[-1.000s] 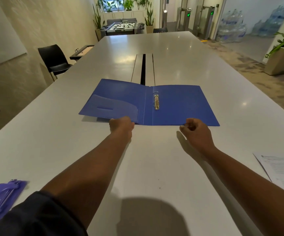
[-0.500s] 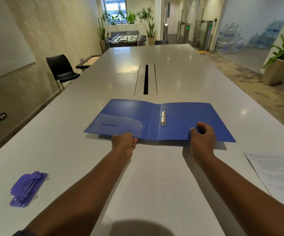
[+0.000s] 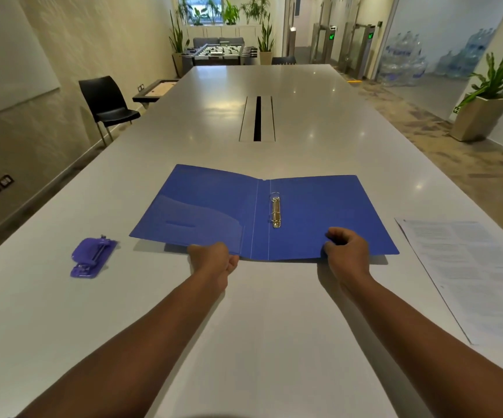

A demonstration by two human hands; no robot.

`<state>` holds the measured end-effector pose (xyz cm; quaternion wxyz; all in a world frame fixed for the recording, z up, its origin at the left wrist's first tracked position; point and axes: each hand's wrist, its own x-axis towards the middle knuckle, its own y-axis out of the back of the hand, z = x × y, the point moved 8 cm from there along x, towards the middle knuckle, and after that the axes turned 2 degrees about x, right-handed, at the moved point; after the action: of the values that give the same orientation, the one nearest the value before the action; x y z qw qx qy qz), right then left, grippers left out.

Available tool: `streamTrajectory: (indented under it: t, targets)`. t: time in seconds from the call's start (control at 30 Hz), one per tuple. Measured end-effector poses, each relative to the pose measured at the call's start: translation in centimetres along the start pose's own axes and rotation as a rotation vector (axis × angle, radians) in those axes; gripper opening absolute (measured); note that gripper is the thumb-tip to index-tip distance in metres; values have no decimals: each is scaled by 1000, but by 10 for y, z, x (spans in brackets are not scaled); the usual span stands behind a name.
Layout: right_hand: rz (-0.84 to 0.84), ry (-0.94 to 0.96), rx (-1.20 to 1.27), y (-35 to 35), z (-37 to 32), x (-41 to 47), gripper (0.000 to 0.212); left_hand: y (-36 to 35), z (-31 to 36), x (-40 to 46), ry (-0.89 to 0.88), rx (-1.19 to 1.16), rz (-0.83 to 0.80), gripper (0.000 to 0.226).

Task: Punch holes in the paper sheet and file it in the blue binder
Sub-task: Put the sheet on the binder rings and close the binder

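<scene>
White table (image 3: 274, 342) stretches bare ahead of us; our left hand (image 3: 212, 259) and right hand (image 3: 346, 251) pinch the open blue binder (image 3: 319, 212) by its near edge. It has slid nearer (paper sheet (image 3: 467, 273) right, hole punch (image 3: 92, 256) left).

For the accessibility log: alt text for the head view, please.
Two hands, left and right, grip the near edge of an open blue binder lying flat on a long table. A purple punch lies to its left, a printed sheet to its right.
</scene>
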<state>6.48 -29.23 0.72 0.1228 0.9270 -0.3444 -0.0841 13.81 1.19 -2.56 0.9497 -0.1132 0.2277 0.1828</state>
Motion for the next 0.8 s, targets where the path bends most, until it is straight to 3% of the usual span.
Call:
streamTrajectory:
  t: [0.23,0.5,0.63,0.8]
  targets:
    - [-133,-39,-51,26,20,-56,38,44,-25,-33,37,38,-55,49]
    - [-364,-162,-153,33,25,-86,24,70,-37,-56,-22,94,-96,37]
    - [-337,32,-313,14,-1,-86,12,79,-43,-61,-31,116,-86,35]
    - [-359,313,-569,-27,-21,-87,43,91,-49,-72,-28,110,-79,34]
